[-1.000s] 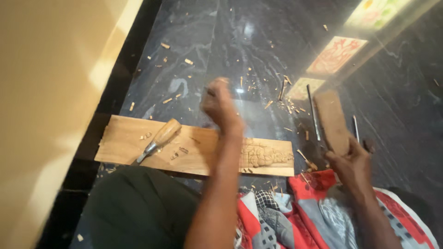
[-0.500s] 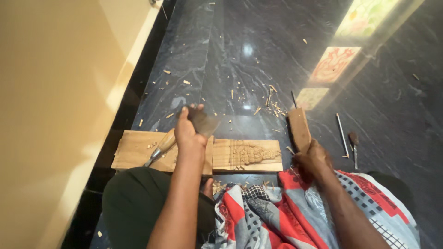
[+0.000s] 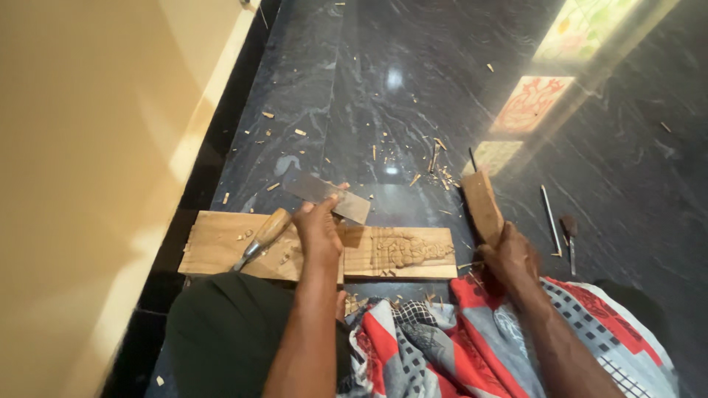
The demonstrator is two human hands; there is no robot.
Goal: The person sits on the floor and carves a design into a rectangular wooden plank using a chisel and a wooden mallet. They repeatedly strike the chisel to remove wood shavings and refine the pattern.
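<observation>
A long wooden plank (image 3: 214, 247) lies across the dark stone floor in front of my lap, with a relief carving (image 3: 409, 249) on its right part. My left hand (image 3: 318, 230) rests over the plank's middle and grips a flat grey metal blade (image 3: 328, 197) that sticks out to the upper left and right. A chisel with a wooden handle (image 3: 262, 236) lies on the plank just left of that hand. My right hand (image 3: 512, 258) holds a wooden block (image 3: 483, 206) like a mallet, upright beside the plank's right end.
Wood chips are scattered over the dark polished floor (image 3: 413, 96). Thin metal tools (image 3: 553, 217) and a small dark-headed tool (image 3: 569, 230) lie right of the block. A cream wall (image 3: 81, 162) runs along the left. A red, grey and white checked cloth (image 3: 442, 346) covers my lap.
My left hand came down from above the plank and now holds the flat blade over its middle. My right hand with the wooden block shifted left, closer to the plank's end.
</observation>
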